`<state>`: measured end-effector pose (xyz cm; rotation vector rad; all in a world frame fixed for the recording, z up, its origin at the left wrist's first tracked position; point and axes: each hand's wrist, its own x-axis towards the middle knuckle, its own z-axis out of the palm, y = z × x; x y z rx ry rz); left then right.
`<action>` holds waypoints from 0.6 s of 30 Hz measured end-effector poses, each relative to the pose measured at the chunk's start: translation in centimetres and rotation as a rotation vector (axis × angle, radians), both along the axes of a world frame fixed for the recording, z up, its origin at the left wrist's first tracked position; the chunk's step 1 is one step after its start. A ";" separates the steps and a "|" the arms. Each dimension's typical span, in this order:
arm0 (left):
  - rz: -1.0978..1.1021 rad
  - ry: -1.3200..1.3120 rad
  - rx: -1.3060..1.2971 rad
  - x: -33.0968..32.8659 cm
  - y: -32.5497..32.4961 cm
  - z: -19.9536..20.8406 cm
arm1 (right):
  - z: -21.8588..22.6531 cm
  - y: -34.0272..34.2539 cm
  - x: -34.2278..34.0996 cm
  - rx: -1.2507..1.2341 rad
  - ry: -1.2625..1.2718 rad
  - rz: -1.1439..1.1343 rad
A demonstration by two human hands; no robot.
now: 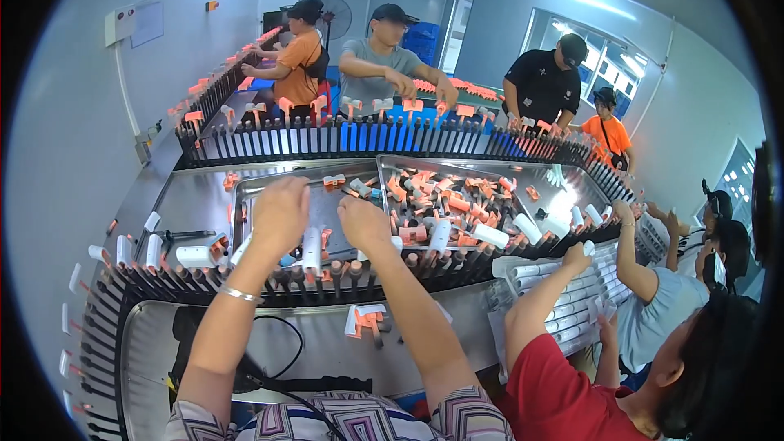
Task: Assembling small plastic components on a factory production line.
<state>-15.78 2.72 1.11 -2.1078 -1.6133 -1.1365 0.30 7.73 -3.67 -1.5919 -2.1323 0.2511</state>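
Note:
My left hand (282,208) reaches over the near conveyor's row of black pegs (357,271), its fingers bent toward the metal tray (306,173) beyond. My right hand (365,224) is curled beside it, at that tray's right side. Both hands look closed; their fingertips and anything in them are hidden. Between my wrists, a white plastic shell (311,251) stands on the pegs. Just beyond my hands lies an orange-and-white part (333,180), with a grey part (361,188) near my right fingers. A second tray (382,188) to the right holds many loose orange, grey and white parts.
Peg conveyors carrying parts loop around the bench. A black tool (189,235) lies left; orange parts (369,320) and a black cable (287,335) lie nearer me. White tubes (563,302) fill a tray at right, beside a red-sleeved co-worker (563,376). Several people work around.

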 end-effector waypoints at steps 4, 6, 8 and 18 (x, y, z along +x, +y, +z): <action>0.156 0.329 -0.782 1.8 0.9 -1.9 | -0.2 0.4 -2.3 0.104 0.198 0.107; 0.213 0.197 -0.664 0.4 1.4 -3.7 | -0.4 0.3 -3.2 0.081 0.226 0.151; 0.205 0.234 -0.627 -1.6 1.2 -4.4 | 0.1 -0.2 -2.6 0.114 0.191 0.184; 0.389 0.215 -0.355 -6.6 -0.8 -3.9 | -0.2 2.3 9.2 0.205 -0.385 -0.119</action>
